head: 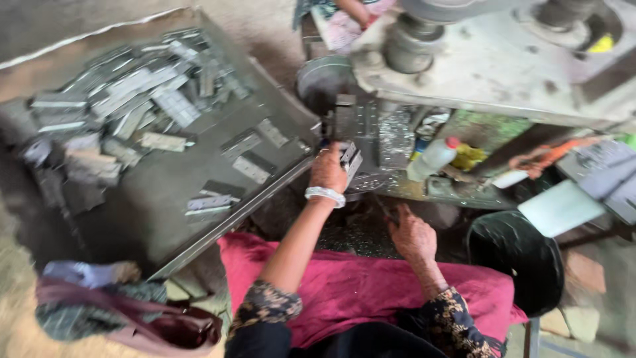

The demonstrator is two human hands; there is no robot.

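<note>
At the foot of the grey machine (503, 66), centre of view: one small metal hinge (351, 159), grasped in the left hand (329, 169). Hinge held just below the machine's dark block, its long axis running steeply upward and leaning a little right; blur hides finer detail. Left arm stretched forward and up, wrist carrying a white bangle (325, 194), fingers closed on the hinge's left edge. Right hand (412, 233) lower, near the lap, back of hand upward, fingers curled around a thin dark stick-like item (386, 211); the grip itself cannot be told for certain. Pink cloth (358, 285) across the lap beneath both arms. To the left: sloping metal tray (132, 212) bearing a heap of flat hinges (132, 99). To the right: plastic bottle with red cap (434, 158), black bucket (517, 258).
</note>
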